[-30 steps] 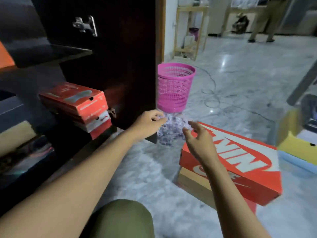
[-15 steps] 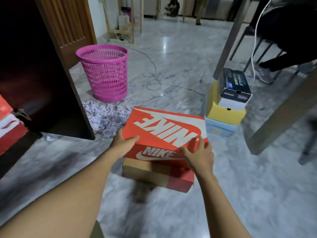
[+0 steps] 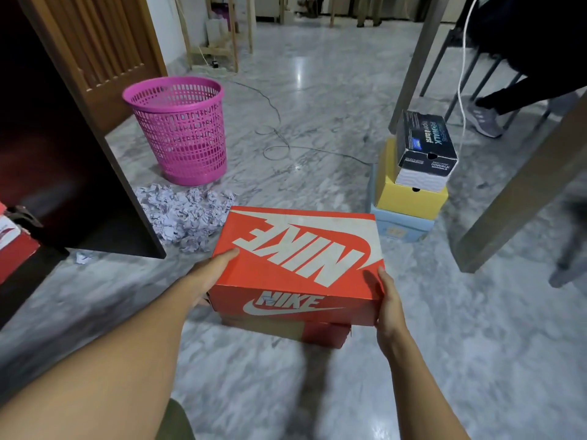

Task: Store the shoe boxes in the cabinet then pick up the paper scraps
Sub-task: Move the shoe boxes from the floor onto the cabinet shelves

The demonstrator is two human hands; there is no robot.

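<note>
As hands (image 3: 208, 276) (image 3: 390, 308) grip the orange box (image 3: 298, 249) by its ends, floor (image 3: 476, 344) stretches rightward.

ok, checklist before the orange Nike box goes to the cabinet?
1. Grip, left hand on orange cardboard Nike shoe box: ok.
2. Grip, right hand on the opposite end: ok.
3. Lid seated flat: ok.
4. Lifted clear of the tan-and-red cardboard box beneath: cannot tell.
5. Open dark wooden cabinet door: ok.
6. Shelf room beside the red shoe box inside: cannot tell.
</note>
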